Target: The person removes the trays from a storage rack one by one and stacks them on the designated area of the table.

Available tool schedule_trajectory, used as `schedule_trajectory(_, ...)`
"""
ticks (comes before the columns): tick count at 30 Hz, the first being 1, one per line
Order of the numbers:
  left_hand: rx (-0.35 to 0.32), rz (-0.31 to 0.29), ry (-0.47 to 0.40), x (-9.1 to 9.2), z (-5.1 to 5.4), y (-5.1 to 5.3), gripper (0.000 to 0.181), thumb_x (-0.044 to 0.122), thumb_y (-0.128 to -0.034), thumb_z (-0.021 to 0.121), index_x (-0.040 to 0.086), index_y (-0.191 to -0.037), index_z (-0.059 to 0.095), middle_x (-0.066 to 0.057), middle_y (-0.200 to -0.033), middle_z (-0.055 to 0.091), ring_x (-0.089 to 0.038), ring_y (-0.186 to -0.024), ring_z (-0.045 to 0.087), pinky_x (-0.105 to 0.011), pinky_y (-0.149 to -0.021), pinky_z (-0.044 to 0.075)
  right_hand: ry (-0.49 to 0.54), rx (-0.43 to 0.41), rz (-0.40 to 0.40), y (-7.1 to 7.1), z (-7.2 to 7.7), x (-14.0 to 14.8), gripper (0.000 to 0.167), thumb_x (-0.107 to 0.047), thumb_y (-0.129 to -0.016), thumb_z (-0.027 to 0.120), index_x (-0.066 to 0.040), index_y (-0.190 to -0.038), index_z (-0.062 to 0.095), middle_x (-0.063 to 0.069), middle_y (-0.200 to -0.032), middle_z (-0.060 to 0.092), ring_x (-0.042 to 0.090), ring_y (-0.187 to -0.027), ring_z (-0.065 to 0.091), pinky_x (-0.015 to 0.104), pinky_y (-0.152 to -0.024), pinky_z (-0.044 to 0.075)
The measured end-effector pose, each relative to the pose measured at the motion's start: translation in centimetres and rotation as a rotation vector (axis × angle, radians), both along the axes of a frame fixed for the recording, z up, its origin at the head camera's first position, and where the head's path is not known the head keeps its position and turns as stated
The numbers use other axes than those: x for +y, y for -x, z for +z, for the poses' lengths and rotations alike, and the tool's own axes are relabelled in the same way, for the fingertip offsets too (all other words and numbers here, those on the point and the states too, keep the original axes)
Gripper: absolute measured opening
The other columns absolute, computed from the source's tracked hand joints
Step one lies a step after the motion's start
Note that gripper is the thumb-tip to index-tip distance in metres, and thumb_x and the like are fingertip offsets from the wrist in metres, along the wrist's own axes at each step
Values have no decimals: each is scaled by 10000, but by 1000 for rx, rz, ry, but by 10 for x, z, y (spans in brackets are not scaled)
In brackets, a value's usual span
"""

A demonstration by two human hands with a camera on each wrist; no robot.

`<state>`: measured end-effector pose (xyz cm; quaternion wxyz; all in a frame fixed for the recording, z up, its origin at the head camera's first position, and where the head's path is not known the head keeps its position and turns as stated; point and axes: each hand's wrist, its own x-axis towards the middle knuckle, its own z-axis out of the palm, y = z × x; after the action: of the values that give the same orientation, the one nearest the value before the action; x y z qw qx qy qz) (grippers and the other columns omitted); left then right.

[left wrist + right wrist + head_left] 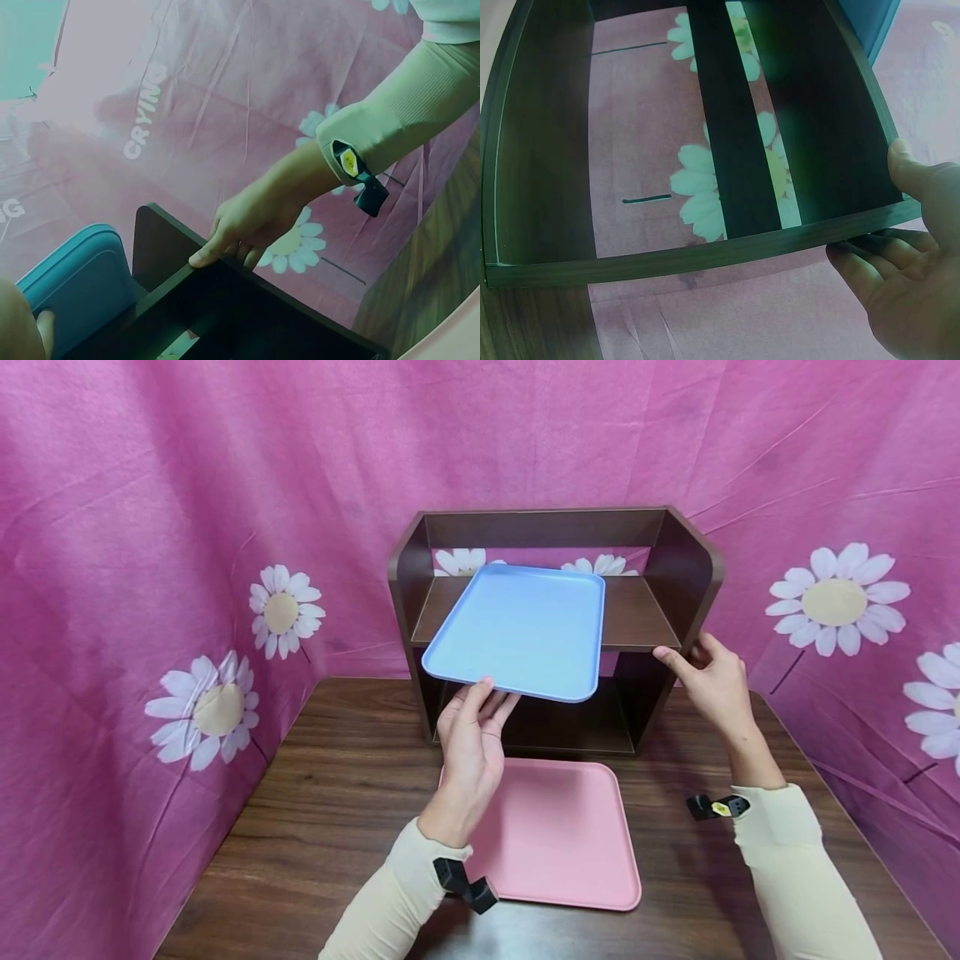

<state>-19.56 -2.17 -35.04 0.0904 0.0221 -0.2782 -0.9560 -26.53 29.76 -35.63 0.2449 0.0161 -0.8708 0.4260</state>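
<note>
In the head view a blue tray [525, 631] is held by its near edge in my left hand [471, 752], thumb on top and fingers beneath. The tray is over the upper shelf [641, 614] of a dark brown rack [686, 568]; whether it touches the shelf I cannot tell. My right hand [716, 685] grips the rack's right side panel, its thumb at the front edge by the shelf and its fingers round the outside, as the right wrist view also shows with the hand [907, 262] on the panel edge [780, 240].
A pink tray [558, 835] lies on the wooden table [337, 793] in front of the rack. The rack's lower compartment [570, 718] is below the blue tray. Pink cloth [337, 443] with daisies hangs behind and at both sides.
</note>
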Motion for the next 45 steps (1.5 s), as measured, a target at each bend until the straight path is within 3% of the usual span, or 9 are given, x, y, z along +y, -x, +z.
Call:
schedule_trajectory(18, -8, 38, 10, -21, 1, 1, 146, 10, -996, 635, 44, -862, 681, -45, -802, 737, -194, -806, 732, -382, -872, 662, -9, 2, 1, 1, -1, 0, 434, -432, -955, 804, -90, -1180, 660, -375, -696, 595, -72, -580, 582, 137, -542, 426)
schedule_trajectory(32, 18, 63, 59, -41, 4, -1, 181, 32, -1012, 609, 59, -856, 696, -43, -787, 758, -168, -762, 724, -335, -793, 673, -5, 5, 9, 0, 0, 1, 471, -429, -960, 799, -77, -1248, 677, -432, -751, 579, -89, -588, 589, 117, -553, 445)
schedule_trajectory(45, 39, 40, 98, -56, 7, -3, 184, 50, -1023, 578, 47, -914, 727, -53, -820, 778, -157, -719, 711, -307, -748, 667, -12, 4, -4, -1, 0, 2, 476, -449, -957, 797, -81, -1234, 677, -400, -721, 580, -68, -590, 579, 129, -547, 437)
